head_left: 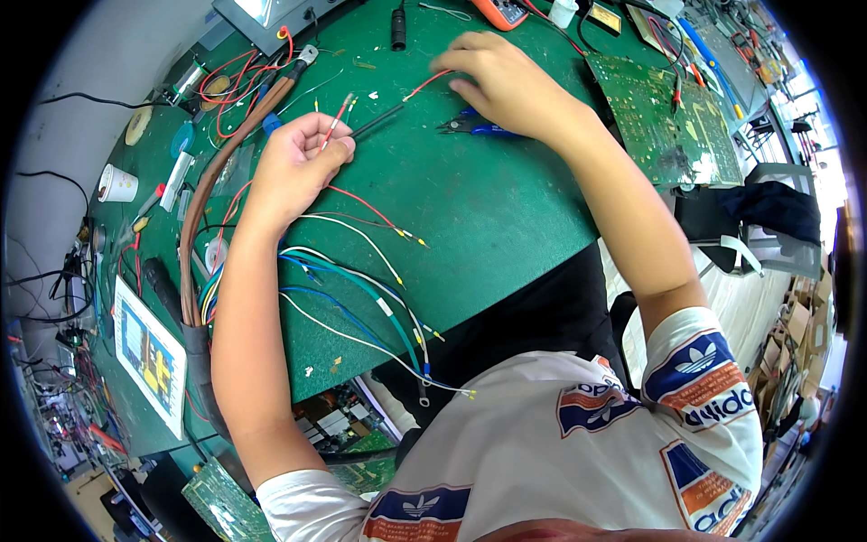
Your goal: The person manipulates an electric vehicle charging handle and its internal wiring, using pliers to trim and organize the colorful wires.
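My left hand [302,167] is closed on short red wires [340,116] with small tipped ends and on a slim dark tube [379,118] pointing up to the right. A red wire [426,83] runs from the tube's far end to my right hand [506,86], whose curled fingers are on it. Beneath the right hand lie blue-handled cutters [488,126]. Loose red, white, teal and blue wires with small end fittings [388,307] fan out below the left hand. A thick brown cable [217,167] runs along the left side.
The green mat [506,208] carries a circuit board [659,108] at right, an orange meter [497,11] and a grey instrument [271,20] at the back, a cup [117,182] and a tablet-like screen [149,352] at left. A chair [759,217] stands beyond the right edge.
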Available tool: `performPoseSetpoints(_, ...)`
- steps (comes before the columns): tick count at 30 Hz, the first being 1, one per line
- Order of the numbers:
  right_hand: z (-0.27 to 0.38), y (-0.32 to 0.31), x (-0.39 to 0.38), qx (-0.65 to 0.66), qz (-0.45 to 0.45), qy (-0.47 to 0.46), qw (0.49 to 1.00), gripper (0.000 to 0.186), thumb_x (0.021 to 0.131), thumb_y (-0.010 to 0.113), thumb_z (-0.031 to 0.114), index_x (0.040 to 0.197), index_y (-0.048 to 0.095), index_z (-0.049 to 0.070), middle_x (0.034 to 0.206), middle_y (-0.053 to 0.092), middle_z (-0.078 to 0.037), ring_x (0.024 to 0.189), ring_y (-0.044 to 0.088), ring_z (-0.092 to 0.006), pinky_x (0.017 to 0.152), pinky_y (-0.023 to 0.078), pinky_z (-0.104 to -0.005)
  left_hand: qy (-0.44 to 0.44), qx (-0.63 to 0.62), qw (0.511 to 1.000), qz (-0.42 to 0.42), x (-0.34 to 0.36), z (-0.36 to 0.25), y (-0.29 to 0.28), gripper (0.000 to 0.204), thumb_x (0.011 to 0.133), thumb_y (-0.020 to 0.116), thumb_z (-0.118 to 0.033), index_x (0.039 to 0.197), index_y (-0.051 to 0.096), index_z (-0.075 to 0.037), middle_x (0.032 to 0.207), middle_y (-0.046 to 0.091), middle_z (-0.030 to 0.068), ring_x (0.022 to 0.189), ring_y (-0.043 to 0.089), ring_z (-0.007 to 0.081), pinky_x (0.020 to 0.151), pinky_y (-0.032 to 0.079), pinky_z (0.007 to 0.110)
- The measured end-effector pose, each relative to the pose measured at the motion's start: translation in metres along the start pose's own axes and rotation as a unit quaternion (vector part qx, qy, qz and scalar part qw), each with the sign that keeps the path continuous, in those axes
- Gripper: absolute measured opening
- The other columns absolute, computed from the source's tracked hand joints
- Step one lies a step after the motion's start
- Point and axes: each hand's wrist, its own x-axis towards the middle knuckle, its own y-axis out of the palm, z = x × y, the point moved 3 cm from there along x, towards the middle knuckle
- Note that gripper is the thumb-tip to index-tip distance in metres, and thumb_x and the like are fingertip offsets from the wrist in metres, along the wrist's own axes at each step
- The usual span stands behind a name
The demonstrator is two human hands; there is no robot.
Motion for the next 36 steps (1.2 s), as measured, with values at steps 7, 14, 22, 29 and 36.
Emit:
performPoseSetpoints(7, -0.024, 0.031, 0.022, 0.002, 0.03, 0.018, 0.999, 0.018, 0.086, 0.068, 0.008, 0.104, 0.068, 0.004, 0.107, 0.063, -0.015, 0.104, 0.06, -0.0342, 0.088, 0.051, -0.044, 0.007, -0.002, 0.999, -0.047, -0.001, -0.005, -0.001, 0.013, 0.091, 0.069, -0.01, 0.099, 0.061, -0.005, 0.077, 0.054, -0.0055, 0.059, 0.043, 0.0019, 0.05, 0.032, 0.02)
performPoseSetpoints(14, -0.021, 0.03, 0.018, 0.025, -0.064, -0.064, 0.996, 0.016, 0.091, 0.065, 0.016, 0.102, 0.065, 0.004, 0.103, 0.065, -0.016, 0.103, 0.061, -0.0357, 0.089, 0.05, -0.0438, 0.018, -0.019, 0.998, -0.051, -0.002, -0.008, -0.003, 0.02, 0.09, 0.072, -0.01, 0.106, 0.063, -0.002, 0.083, 0.061, -0.003, 0.062, 0.049, 0.0015, 0.054, 0.038, 0.019)
performPoseSetpoints(22, 0.054, 0.034, 0.021, 0.35, 0.086, -0.037, 0.932, 0.029, 0.092, 0.069, 0.016, 0.117, 0.066, 0.001, 0.104, 0.071, -0.016, 0.101, 0.069, -0.0282, 0.087, 0.055, -0.0382, 0.021, -0.032, 0.999, -0.033, -0.004, -0.007, 0.0, 0.021, 0.091, 0.072, -0.012, 0.108, 0.063, -0.002, 0.084, 0.061, -0.002, 0.06, 0.046, 0.002, 0.053, 0.035, 0.018)
performPoseSetpoints(29, 0.018, 0.022, 0.02, 0.355, -0.054, 0.029, 0.933, 0.021, 0.097, 0.063, 0.015, 0.111, 0.069, 0.001, 0.102, 0.069, -0.009, 0.096, 0.066, -0.0176, 0.09, 0.053, -0.0327, 0.029, -0.039, 0.999, -0.013, -0.003, -0.01, 0.003, 0.025, 0.098, 0.064, -0.021, 0.112, 0.064, 0.0, 0.085, 0.06, -0.001, 0.059, 0.042, 0.0032, 0.051, 0.03, 0.018)
performPoseSetpoints(36, 0.023, 0.024, 0.022, 0.353, -0.09, -0.022, 0.931, 0.018, 0.095, 0.064, 0.015, 0.107, 0.07, 0.003, 0.094, 0.069, -0.012, 0.088, 0.068, -0.0247, 0.08, 0.053, -0.0361, 0.029, -0.03, 0.999, 0.0, -0.003, -0.012, 0.004, 0.025, 0.099, 0.063, -0.022, 0.109, 0.066, 0.0, 0.083, 0.059, -0.0009, 0.059, 0.042, 0.0033, 0.051, 0.03, 0.018)
